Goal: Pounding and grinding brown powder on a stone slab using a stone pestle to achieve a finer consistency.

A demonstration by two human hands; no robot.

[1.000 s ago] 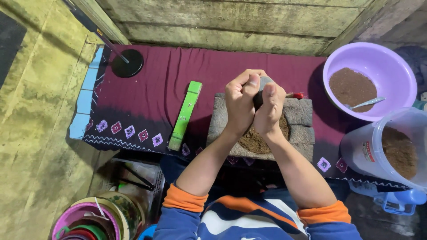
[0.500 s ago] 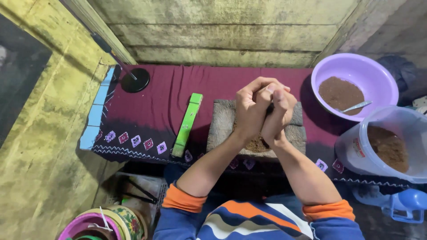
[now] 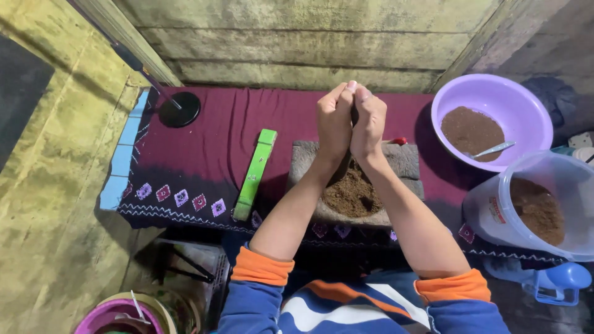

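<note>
Off to the right of my fingers (image 3: 350, 99) and lower down, at the edge of the bench (image 3: 204, 133), stands a clear plastic jar (image 3: 539, 207) lying tilted toward me, its wide mouth open and brown powder inside. On its near side wall sits a small label (image 3: 496, 210), roughly rectangular, white with red markings; it faces left, toward my right forearm. I can't make out more of it from here. I see no other labels, signs or screens around my fingers.
</note>
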